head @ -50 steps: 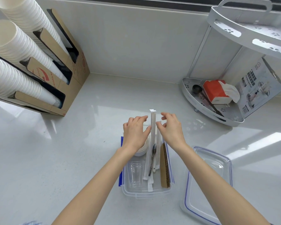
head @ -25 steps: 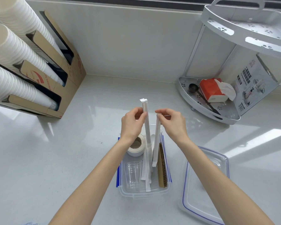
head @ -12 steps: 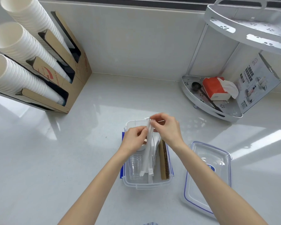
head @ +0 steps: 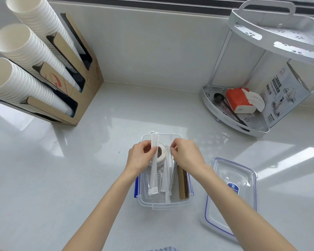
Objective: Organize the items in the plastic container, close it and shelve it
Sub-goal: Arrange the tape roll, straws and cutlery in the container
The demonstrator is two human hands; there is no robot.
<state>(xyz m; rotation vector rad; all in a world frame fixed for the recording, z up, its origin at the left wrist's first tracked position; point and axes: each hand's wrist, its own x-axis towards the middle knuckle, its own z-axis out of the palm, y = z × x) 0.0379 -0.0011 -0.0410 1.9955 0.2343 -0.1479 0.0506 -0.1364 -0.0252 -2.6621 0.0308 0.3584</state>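
A moment earlier held upright, the white paper-wrapped straws [head: 154,165] were now lowered into the clear plastic container [head: 163,202] on the bench [head: 80,169], pinched by the left hand [head: 140,158]; the right hand [head: 186,153] pinched another wrapper. Sorting remained unfinished, the blue-trimmed lid [head: 230,196] lying right.

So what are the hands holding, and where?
Left hand pinches white paper-wrapped straws near their upper end. Right hand pinches another wrapped straw's top.
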